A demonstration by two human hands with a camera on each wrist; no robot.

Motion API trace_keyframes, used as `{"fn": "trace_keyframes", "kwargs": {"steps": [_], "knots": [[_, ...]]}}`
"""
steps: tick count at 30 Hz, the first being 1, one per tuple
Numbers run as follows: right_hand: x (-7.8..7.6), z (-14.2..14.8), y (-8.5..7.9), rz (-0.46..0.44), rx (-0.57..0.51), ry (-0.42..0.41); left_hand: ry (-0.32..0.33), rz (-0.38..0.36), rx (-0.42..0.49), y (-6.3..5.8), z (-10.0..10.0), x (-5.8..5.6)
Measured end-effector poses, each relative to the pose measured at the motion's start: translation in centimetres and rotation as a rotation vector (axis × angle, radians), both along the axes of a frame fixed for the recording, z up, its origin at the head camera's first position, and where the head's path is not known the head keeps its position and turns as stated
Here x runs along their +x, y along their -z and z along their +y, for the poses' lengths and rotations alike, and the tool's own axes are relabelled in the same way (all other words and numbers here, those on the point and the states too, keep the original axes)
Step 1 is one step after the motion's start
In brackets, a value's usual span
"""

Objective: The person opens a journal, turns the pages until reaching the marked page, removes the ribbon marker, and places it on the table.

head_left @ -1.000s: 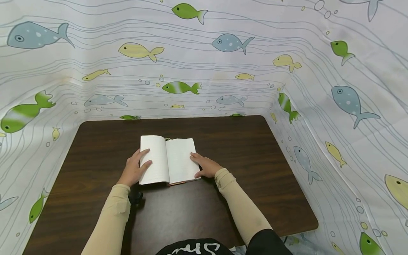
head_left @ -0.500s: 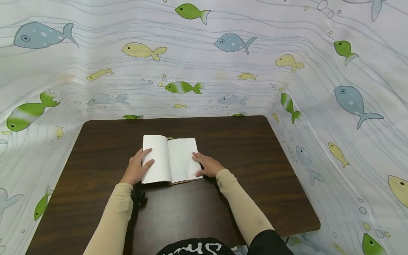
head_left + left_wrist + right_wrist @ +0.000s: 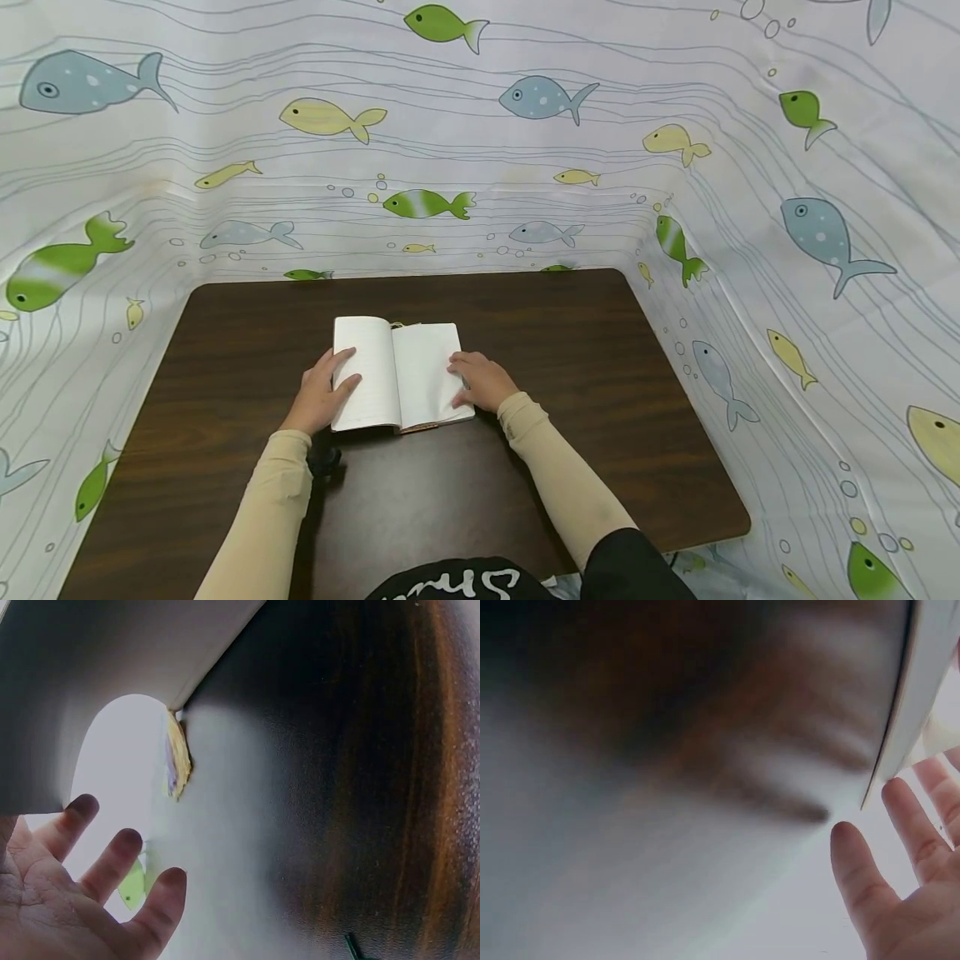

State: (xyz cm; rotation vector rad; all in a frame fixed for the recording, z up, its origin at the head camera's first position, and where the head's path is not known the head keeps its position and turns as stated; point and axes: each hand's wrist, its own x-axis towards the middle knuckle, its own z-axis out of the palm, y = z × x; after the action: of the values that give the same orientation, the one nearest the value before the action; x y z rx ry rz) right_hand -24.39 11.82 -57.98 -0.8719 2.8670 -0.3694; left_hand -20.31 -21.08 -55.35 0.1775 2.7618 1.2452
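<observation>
An open notebook [image 3: 427, 367] with blank-looking white pages lies on the dark wood-grain table [image 3: 585, 358]. My left hand [image 3: 318, 392] rests at its left edge, thumb and forefinger spread over the left page. In the left wrist view, the other fingers [image 3: 157, 907] stretch loosely past the notebook's grey underside [image 3: 112, 660]. At the right edge is my right hand [image 3: 483, 382], with fingertips and thumb on the right page, which bends slightly near the thumb. The right wrist view has straight fingers [image 3: 855, 870] beside the notebook's edge [image 3: 911, 705].
A yellowish ribbon-like bit [image 3: 178, 757] sticks out at the top of the spine. A white fish-print curtain [image 3: 450, 142] surrounds the back and sides of the table. A black device [image 3: 324, 461] sits under the left wrist.
The right thumb has slid inward over the right page, and the page's lower outer part has bent a little. The left hand stays in place on the left page.
</observation>
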Motion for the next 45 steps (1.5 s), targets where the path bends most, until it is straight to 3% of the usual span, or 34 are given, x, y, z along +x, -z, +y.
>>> {"fn": "trace_keyframes", "kwargs": {"steps": [6, 13, 20, 26, 29, 32, 35, 37, 42, 45], "knots": [[-0.6, -0.8, 0.4, 0.092, 0.000, 0.013, -0.001, 0.015, 0.000, 0.1, -0.1, -0.1], [-1.1, -1.3, 0.5, -0.025, -0.113, 0.099, 0.006, 0.016, 0.002, 0.2, -0.2, -0.2], [-1.1, -1.9, 0.2, -0.329, -0.556, 0.180, 0.002, 0.012, -0.005, 0.3, -0.3, -0.1], [-0.4, -2.8, -1.2, -0.517, -0.951, 0.267, 0.001, 0.004, -0.001, 0.1, -0.4, -0.1], [0.1, -3.5, -1.8, -0.690, -1.171, 0.258, 0.002, 0.005, 0.000, 0.2, -0.4, -0.1], [0.6, -4.1, -2.2, -0.847, -1.296, 0.178, 0.005, 0.015, 0.003, 0.3, -0.4, -0.2], [1.0, -4.9, -2.7, -0.904, -1.251, 0.028, 0.010, 0.025, 0.013, 0.3, -0.3, -0.2], [1.3, -5.4, -2.9, -0.872, -1.141, -0.047, 0.008, 0.029, 0.041, 0.1, -0.2, -0.2], [2.2, -7.0, -2.6, -0.663, -0.745, -0.126, -0.007, 0.023, 0.147, -0.4, 0.0, 0.1], [2.6, -8.0, -2.2, -0.513, -0.533, -0.204, 0.001, 0.016, 0.163, -0.7, -0.1, 0.2]]}}
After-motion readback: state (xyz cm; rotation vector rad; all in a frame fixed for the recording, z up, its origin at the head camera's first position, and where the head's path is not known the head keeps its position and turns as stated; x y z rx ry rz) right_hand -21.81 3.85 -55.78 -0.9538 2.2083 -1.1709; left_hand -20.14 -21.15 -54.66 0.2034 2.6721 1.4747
